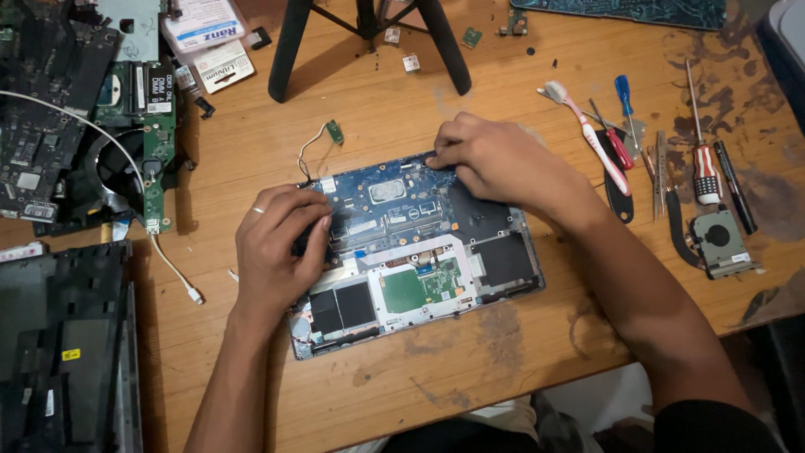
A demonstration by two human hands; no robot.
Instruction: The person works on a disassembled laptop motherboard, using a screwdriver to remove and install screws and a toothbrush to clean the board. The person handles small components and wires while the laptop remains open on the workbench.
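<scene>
Blue motherboard (394,201) under fingers of left hand (281,243), right hand (495,159).

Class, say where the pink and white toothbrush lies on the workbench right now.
In the head view the toothbrush lies at the right of the table, just right of the right hand, beside the red and blue screwdrivers.

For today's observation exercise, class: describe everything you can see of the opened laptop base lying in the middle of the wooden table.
The opened laptop base lies flat on the wooden table, its back cover off and its insides facing up. A blue mainboard with a silvery chip fills the far half. Nearer sit black pads, a green board and pale plastic framing, with a grey rim around the edge. A thin wire leads from its far left corner to a small green board on the table. The left hand presses its left side; the right hand rests its fingers on the far edge.
</scene>
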